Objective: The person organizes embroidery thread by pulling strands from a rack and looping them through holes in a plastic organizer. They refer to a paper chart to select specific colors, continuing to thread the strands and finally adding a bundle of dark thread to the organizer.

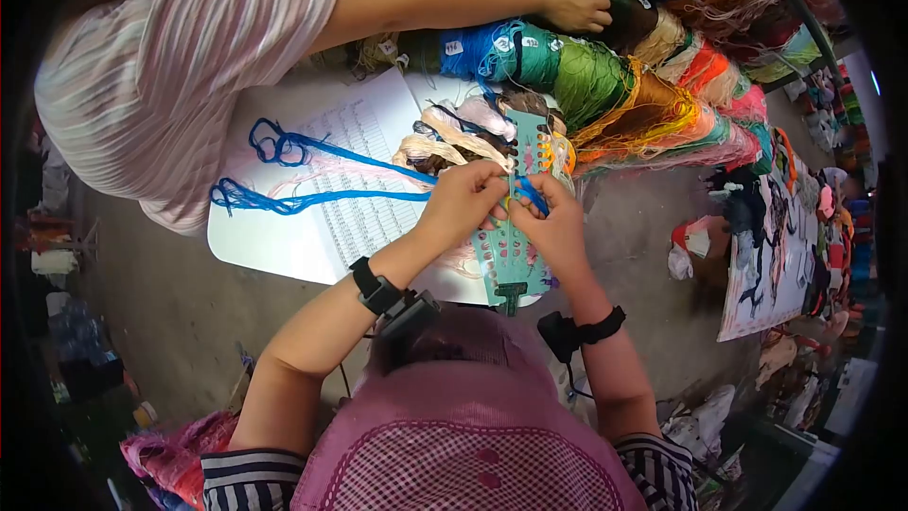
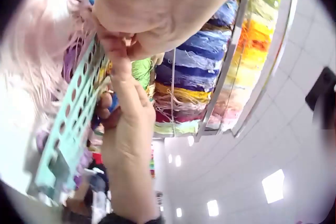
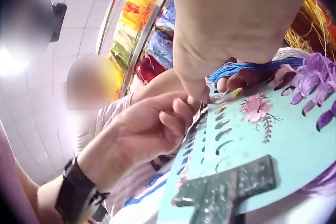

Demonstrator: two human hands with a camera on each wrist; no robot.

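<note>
A teal thread card (image 1: 512, 255) with rows of holes and printed flowers lies near the table's right edge. At its left edge my left hand (image 1: 462, 201) pinches blue embroidery thread (image 1: 364, 153) with curled fingers, its two tails trailing left across the table. My right hand (image 1: 558, 227) meets it over the card, gripping the blue thread (image 3: 252, 69), which passes among its fingers. In the right wrist view, the fingertips of both hands come together at the row of holes. Purple thread (image 3: 315, 82) is looped through other holes. A dark green T-shaped piece (image 3: 231, 187) sits on the card's near end.
Printed sheets (image 1: 355, 147) and pale, brown and black skeins (image 1: 445, 137) lie on the white table (image 1: 270, 251). Bundles of coloured thread (image 1: 596, 76) line its far side. Another person's arm (image 1: 426, 8) reaches across to them. A second white board (image 1: 766, 265) stands right.
</note>
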